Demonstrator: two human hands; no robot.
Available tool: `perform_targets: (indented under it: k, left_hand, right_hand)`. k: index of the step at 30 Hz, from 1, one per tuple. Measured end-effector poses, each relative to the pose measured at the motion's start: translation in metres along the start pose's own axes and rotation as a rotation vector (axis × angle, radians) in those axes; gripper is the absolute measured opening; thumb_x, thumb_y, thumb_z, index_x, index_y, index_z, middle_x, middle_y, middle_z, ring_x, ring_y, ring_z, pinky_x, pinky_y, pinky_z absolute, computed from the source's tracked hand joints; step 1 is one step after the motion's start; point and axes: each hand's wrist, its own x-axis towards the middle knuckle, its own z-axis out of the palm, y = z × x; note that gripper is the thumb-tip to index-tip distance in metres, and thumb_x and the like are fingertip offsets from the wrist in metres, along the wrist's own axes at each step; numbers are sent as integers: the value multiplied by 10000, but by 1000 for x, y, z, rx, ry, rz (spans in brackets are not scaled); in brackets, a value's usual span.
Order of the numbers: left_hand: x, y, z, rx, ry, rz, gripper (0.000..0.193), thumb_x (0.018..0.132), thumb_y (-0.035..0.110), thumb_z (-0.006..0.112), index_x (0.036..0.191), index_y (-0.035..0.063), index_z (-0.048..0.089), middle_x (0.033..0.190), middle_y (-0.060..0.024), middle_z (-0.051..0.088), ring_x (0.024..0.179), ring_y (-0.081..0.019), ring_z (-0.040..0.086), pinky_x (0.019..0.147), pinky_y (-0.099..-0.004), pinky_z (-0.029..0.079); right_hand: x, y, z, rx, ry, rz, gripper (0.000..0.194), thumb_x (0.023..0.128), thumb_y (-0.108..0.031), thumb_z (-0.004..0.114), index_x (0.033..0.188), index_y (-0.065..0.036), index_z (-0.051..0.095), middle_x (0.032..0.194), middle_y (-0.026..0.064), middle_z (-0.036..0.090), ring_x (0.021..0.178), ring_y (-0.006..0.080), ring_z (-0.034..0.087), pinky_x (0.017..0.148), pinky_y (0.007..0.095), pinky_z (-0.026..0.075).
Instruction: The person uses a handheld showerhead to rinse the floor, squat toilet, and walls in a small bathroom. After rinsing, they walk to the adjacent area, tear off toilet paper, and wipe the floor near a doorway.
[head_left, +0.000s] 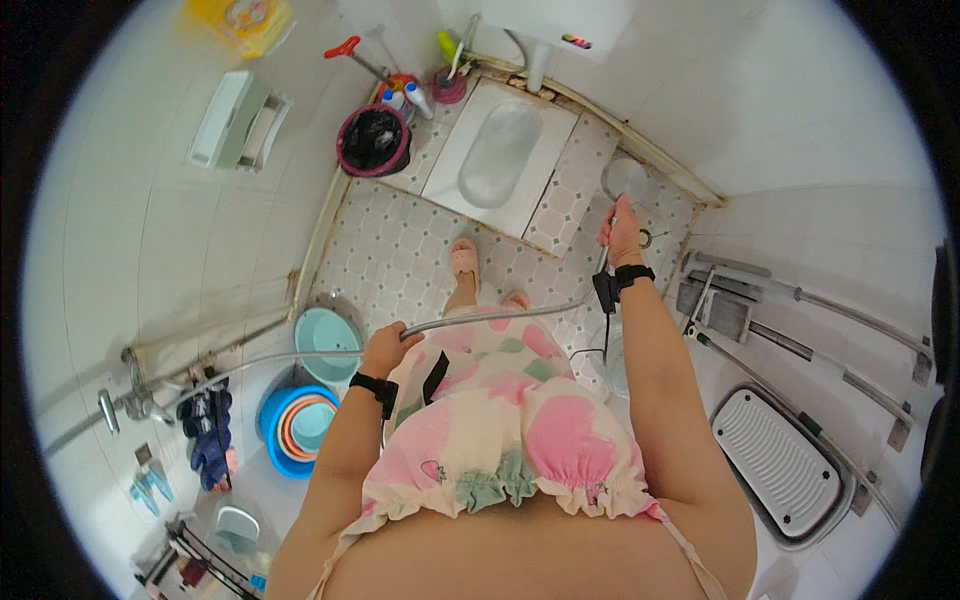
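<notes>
My right hand (621, 231) is closed around the handle of a hand shower, out in front and to the right. Its round head (627, 178) points down over the tiled floor near the corner; whether water runs cannot be told. From there the metal shower hose (495, 315) sags across my front to my left hand (386, 349), which grips it. Beyond that hand, the hose runs left towards the wall-mounted mixer tap (141, 401). Ahead of me, a white squat toilet (501, 154) is set into a raised tiled step (581, 176).
A lined waste bin (375, 141), cleaning bottles (417, 99) and a red-handled plunger (343, 48) stand at the far left. Basins (330, 345) lie left of me. Mops (720, 307) and a ridged white board (780, 457) line the right wall. A floor drain (645, 238) lies below my right hand.
</notes>
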Motion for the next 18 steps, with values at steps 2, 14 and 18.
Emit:
perform_targets:
  k: [2, 14, 18]
  left_hand:
    - [-22, -10, 6, -36, 17, -12, 454, 759, 461, 651, 705, 21, 554, 663, -189, 574, 643, -383, 554, 560, -444, 414]
    - [-134, -100, 49, -57, -38, -191, 469, 727, 479, 666, 695, 18, 587, 667, -192, 596, 658, -374, 583, 575, -446, 433]
    - [-164, -141, 59, -125, -49, -163, 447, 758, 421, 667, 677, -7, 570, 625, -203, 565, 605, -361, 556, 534, -438, 403]
  right_hand:
    - [-8, 27, 5, -131, -18, 78, 498, 904, -513, 404, 627, -99, 434, 444, 16, 371, 346, 138, 345, 355, 290, 287]
    - [-154, 176, 173, -1171, -934, -186, 506, 866, -524, 412, 994, -85, 626, 960, 153, 637, 935, 336, 587, 790, 423, 452]
    - [-199, 205, 192, -1302, -1023, -119, 507, 888, -507, 387, 1021, -75, 616, 977, 152, 628, 933, 342, 574, 798, 407, 443]
